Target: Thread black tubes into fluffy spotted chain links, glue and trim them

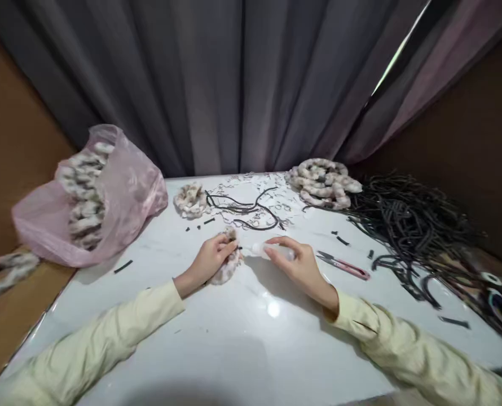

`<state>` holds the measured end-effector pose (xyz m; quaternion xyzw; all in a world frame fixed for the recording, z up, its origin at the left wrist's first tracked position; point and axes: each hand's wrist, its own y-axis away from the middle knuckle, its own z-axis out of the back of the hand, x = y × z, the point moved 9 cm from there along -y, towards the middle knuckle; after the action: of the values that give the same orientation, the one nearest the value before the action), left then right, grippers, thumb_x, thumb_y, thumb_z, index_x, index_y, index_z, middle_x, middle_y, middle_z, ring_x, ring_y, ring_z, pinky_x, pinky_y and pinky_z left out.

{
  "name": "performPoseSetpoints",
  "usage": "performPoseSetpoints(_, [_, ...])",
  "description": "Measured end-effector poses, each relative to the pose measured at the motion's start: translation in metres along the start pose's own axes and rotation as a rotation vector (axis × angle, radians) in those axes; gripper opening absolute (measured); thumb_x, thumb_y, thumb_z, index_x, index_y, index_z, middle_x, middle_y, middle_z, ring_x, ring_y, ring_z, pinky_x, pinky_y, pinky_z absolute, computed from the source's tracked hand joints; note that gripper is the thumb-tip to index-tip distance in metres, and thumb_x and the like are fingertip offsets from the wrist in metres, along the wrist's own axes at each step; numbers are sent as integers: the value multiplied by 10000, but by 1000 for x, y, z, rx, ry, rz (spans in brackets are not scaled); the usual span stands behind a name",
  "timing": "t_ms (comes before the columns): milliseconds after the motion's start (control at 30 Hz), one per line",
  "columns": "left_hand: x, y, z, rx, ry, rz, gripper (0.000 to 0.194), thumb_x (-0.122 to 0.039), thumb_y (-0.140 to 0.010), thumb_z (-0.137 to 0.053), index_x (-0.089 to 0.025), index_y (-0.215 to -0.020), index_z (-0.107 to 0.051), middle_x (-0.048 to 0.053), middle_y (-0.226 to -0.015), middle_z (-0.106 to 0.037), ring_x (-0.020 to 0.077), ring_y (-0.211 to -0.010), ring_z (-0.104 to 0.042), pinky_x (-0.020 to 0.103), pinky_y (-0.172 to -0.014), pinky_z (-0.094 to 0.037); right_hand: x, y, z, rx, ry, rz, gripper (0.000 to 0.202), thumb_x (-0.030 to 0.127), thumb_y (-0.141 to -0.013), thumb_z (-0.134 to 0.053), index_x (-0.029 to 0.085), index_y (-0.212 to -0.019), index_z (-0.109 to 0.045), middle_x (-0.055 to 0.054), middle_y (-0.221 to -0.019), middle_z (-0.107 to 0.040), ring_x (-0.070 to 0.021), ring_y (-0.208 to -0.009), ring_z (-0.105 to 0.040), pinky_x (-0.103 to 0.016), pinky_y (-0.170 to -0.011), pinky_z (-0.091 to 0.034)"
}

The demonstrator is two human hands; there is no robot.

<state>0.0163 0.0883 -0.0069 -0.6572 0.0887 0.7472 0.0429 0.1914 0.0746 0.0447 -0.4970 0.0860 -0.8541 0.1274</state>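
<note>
My left hand is closed on a fluffy, mottled white-and-brown scrunchie near the middle of the table. A short dark end sticks out of the fabric beside my left fingertips. Between the thumb and fingers of my right hand is a small translucent squeeze bottle, lying nearly level. Its thin nozzle points left, close to the dark end; whether the two touch, I cannot tell. A second fluffy scrunchie lies just beyond my left hand. Red-handled thread snips rest to the right of my right hand.
Dark elastic cords and thread scraps lie beyond my hands. A pink plastic bag of fluffy pieces stands at left. Fluffy tubes are piled at back right, beside a large heap of black cords. A grey curtain hangs behind.
</note>
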Motion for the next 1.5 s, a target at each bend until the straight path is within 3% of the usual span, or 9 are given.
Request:
performPoseSetpoints(467, [-2,1,4,-28,-18,0,345,-480,-734,-607,-166,-684,-474,-12,-561,-586,120,-517,-553,205,-484,-362,5,2,2,-13,4,33,186,357,-753,-602,186,-781,-670,-30,-819,-706,-196,-776,-643,-274,-727,-476])
performPoseSetpoints(700, [2,-1,1,1,48,16,365,-497,-719,-618,-174,-687,-452,19,-608,-636,158,-588,-614,224,-527,-407,5,2,1,-12,-13,47,186,353,-764,-600,186,-806,-670,-26,-840,-705,-187,-790,-645,-265,-745,-474])
performPoseSetpoints(1500, [0,1,2,-5,34,12,358,-490,-723,-618,-173,-691,-454,2,-593,-622,143,-563,-600,216,-516,-399,6,3,2,-19,6,51,189,353,-773,-583,185,-802,-665,-29,-837,-706,-189,-800,-647,-264,-738,-480])
